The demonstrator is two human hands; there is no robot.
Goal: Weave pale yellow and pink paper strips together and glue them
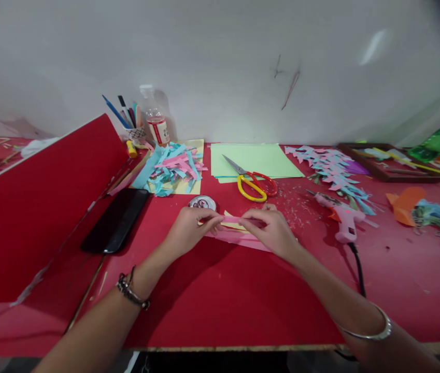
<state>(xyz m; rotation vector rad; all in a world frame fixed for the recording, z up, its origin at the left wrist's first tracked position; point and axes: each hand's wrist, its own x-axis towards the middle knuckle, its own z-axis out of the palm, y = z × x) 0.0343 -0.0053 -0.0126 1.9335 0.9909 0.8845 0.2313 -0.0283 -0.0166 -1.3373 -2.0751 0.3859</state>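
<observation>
The person's left hand [200, 223] and right hand [272, 230] pinch a pink strip [231, 219] between their fingers, just above the table [220, 300], seemingly shaping it; the next move likely calls for an even grip. Scissors [251, 187] lie beyond.

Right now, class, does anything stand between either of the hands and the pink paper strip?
Nothing visible does: the left hand and right hand both pinch the pink paper strip. The scissors lie beyond them, clear of both.

left: dark stacked bracelets [128, 291] | right: slim silver-coloured bangle [387, 327] | forearms [105, 317]: bare
</observation>
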